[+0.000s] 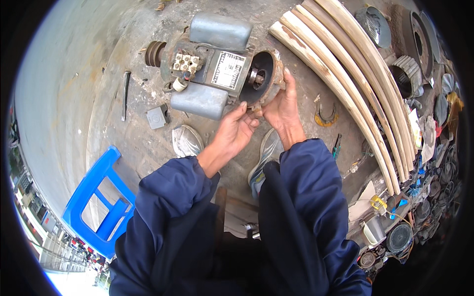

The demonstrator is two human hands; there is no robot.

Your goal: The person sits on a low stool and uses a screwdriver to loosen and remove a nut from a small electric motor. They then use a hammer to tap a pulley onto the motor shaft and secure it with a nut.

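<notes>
An electric motor (211,63) lies on the ground in front of me, with a grey box cover (220,31) on its far side and another (199,100) on its near side. A terminal block (185,62) shows on top, and a grooved pulley (156,54) sits at its left end. At the right end is a rusty round end cover (276,79), tilted from the motor body, the shaft (255,79) visible inside. My left hand (232,133) pinches its lower rim. My right hand (284,106) wraps its right side, thumb up along the edge.
A chisel-like metal bar (125,96) and a small grey cover (157,117) lie left of the motor. Long wooden poles (340,84) stretch along the right. A blue plastic stool (101,202) is at lower left. Scrap parts (429,197) crowd the far right; pliers (336,146) lie nearer.
</notes>
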